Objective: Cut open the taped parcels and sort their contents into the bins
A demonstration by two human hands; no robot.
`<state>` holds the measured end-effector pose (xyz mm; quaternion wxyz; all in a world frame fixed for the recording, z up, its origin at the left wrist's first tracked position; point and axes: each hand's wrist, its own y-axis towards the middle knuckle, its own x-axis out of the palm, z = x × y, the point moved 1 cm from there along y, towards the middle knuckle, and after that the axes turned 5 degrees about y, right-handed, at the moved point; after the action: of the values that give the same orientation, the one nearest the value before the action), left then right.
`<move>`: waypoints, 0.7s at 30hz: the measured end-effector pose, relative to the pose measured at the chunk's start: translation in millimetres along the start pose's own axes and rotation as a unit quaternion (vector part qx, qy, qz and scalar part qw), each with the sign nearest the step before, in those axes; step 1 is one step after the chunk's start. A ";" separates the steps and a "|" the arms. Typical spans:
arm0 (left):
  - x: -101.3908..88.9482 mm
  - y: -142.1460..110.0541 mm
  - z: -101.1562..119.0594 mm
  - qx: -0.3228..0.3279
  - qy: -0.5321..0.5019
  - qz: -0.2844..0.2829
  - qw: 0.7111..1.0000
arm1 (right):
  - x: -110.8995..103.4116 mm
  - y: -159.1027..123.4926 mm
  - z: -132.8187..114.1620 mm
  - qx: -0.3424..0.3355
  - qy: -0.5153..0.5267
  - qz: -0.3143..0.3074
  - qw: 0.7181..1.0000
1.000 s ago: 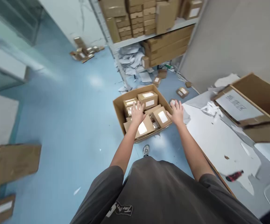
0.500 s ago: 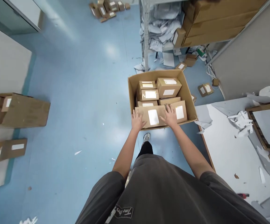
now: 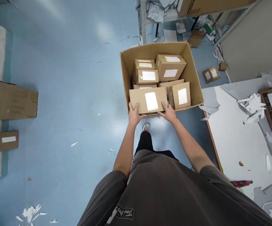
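A large open cardboard carton stands on the blue floor, filled with several small brown boxes with white labels. At its near edge lies a flat labelled box. My left hand grips this box at its near left corner, thumb on top. My right hand holds its near right corner, fingers curled round the edge. A second labelled box stands right beside it, and others sit further back.
A white worktable with paper scraps and a red cutter is at my right. Metal shelving with papers and boxes stands behind the carton. Loose small boxes lie on the floor; flat cartons sit at left.
My hands were spread open above the carton, then came down onto the near flat box and closed on its two near corners. The view tilted downward and closer.
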<state>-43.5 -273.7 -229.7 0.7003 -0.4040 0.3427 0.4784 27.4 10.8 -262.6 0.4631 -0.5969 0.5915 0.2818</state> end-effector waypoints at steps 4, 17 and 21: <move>-19.2 10.6 11.8 -0.009 0.010 -0.006 1.000 | -13.3 3.0 -9.8 -0.013 0.026 0.019 0.999; -142.9 66.5 159.9 0.165 0.022 0.038 0.985 | -204.5 -8.3 -21.0 0.071 -0.009 0.179 0.981; -135.9 77.5 246.8 0.272 0.024 0.020 0.962 | -254.3 -58.8 16.8 0.156 -0.026 0.240 0.958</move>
<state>-135.7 -89.9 -22.1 0.7660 -0.2027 0.4842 0.3712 51.9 131.3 -31.7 0.4845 -0.3497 0.7417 0.3048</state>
